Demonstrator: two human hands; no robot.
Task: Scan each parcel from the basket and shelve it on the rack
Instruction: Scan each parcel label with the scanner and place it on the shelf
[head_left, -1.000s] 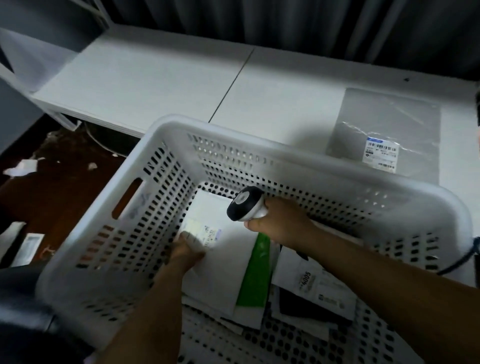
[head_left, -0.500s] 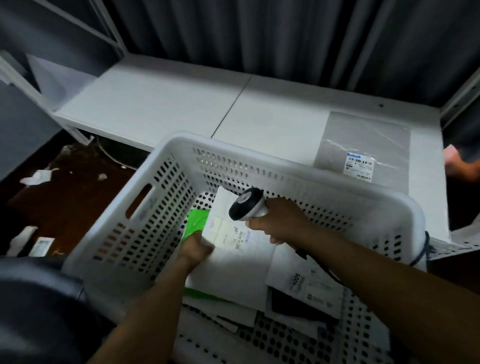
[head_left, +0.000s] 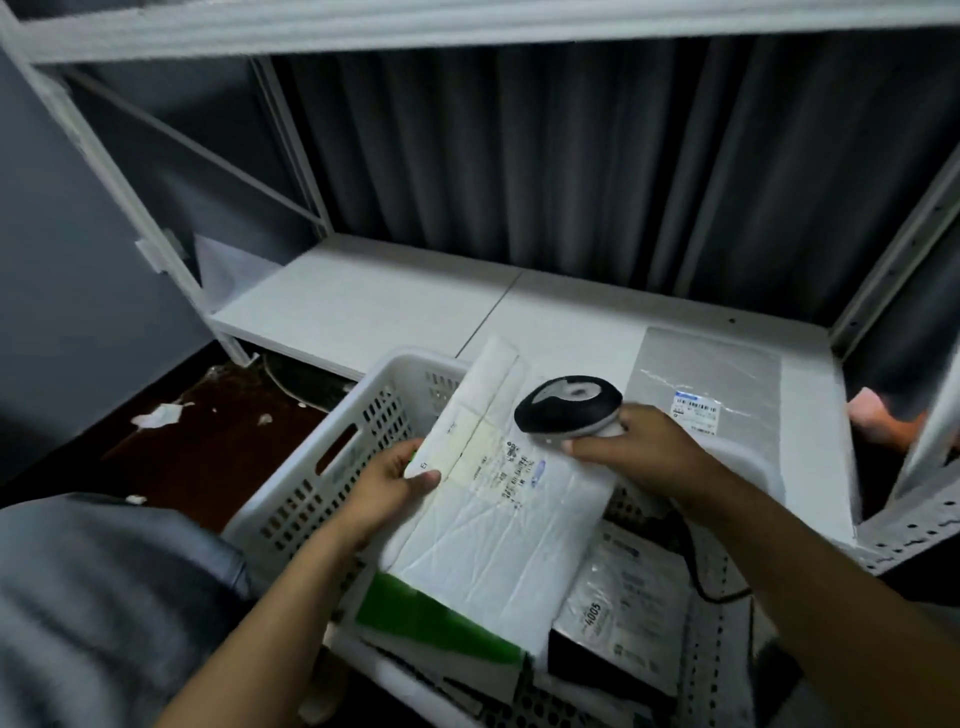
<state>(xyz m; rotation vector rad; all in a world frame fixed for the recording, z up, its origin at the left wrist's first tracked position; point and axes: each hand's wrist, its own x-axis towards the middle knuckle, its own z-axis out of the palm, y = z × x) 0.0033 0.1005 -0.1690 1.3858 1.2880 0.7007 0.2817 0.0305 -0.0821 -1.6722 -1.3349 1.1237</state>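
Observation:
My left hand (head_left: 387, 480) grips the left edge of a white parcel (head_left: 498, 514) with a printed label, held tilted above the white perforated basket (head_left: 332, 467). My right hand (head_left: 631, 449) holds a black and white barcode scanner (head_left: 569, 408) just over the parcel's label. A green and white parcel (head_left: 436, 621) and a grey parcel marked 4005 (head_left: 618, 597) lie in the basket below. A clear bagged parcel (head_left: 709, 389) with a label lies on the white rack shelf (head_left: 363, 306).
The rack's white uprights (head_left: 119, 176) and an upper shelf edge (head_left: 467, 26) frame the shelf. A dark curtain hangs behind. Another person's hand (head_left: 883, 418) shows at the right edge. Paper scraps (head_left: 156, 415) lie on the brown floor at left.
My left hand has lifted the white parcel up out of the basket, and the scanner has risen with it. My view has tilted upward toward the rack.

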